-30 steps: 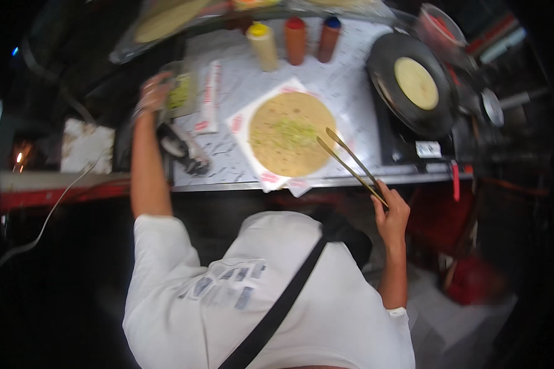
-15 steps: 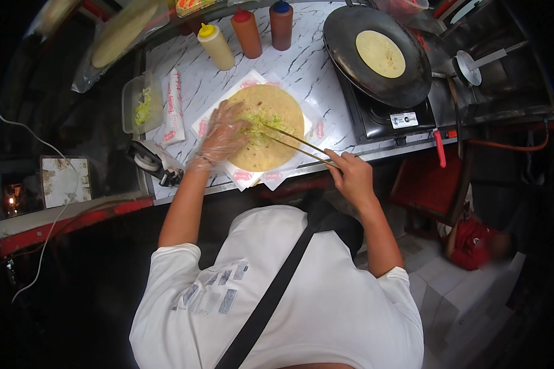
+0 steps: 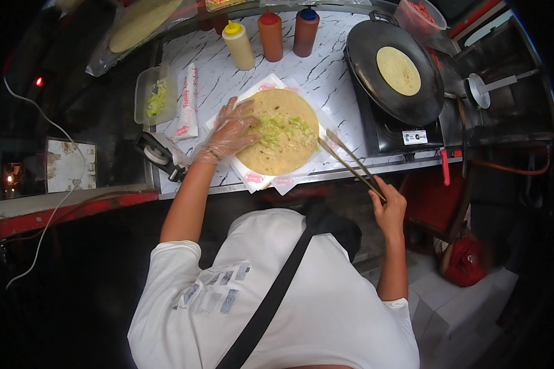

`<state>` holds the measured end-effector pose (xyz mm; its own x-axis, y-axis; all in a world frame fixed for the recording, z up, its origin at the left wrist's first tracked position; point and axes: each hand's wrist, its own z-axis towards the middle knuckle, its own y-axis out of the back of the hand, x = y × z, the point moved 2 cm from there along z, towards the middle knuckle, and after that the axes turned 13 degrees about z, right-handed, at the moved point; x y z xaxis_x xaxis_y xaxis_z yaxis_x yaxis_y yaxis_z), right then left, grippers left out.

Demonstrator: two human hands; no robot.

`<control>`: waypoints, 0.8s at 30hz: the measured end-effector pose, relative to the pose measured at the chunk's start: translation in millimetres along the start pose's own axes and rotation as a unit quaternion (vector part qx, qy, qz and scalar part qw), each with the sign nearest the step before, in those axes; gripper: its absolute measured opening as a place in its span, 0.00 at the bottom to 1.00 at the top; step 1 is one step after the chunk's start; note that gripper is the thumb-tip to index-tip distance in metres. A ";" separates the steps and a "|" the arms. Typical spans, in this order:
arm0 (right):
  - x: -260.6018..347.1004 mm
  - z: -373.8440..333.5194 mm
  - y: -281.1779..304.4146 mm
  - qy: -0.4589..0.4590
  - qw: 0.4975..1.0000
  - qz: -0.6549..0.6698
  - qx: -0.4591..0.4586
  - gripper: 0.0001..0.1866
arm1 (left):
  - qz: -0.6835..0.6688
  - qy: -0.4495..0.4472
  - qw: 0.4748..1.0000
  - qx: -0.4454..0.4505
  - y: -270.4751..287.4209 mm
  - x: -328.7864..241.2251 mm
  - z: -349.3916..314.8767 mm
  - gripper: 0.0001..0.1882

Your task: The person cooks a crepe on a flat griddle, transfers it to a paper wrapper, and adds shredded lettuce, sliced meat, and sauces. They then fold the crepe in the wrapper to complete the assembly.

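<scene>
A round flatbread (image 3: 274, 157) lies on sheets of printed wrapping paper (image 3: 252, 178) near the counter's front edge. Shredded lettuce (image 3: 283, 130) is spread across its middle. My left hand (image 3: 232, 132), in a clear plastic glove, rests on the flatbread's left side with its fingers stretched out beside the lettuce. My bare right hand (image 3: 389, 206) grips long metal tongs (image 3: 354, 165) at their near end, past the counter edge. The tips of the tongs are apart, just right of the flatbread, with nothing seen between them.
Another flatbread (image 3: 399, 71) sits on a dark domed griddle (image 3: 363, 74) over a black stove (image 3: 375, 138). Three sauce bottles (image 3: 271, 40) stand at the back. On the left are a lettuce tub (image 3: 143, 101), a wrapped roll (image 3: 188, 104) and a tape dispenser (image 3: 157, 154). A person in red (image 3: 465, 263) is at lower right.
My right hand has drawn the tongs off the lettuce, toward the right. The lettuce looks more spread out. My left hand stays on the flatbread, and the whole view has shifted slightly.
</scene>
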<state>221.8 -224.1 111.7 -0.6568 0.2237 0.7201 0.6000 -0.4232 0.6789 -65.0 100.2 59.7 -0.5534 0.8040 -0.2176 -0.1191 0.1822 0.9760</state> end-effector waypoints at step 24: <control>13.7 -0.4 2.8 0.018 1.000 -0.002 0.009 0.17 | -0.090 0.357 0.917 -0.155 105.2 185.8 -56.2 0.20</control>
<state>214.3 -222.6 123.3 -0.6744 0.1937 0.7125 0.6061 -0.4058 0.6841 -226.7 237.0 122.2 -0.8867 0.1815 -0.4253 -0.4296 0.0169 0.9029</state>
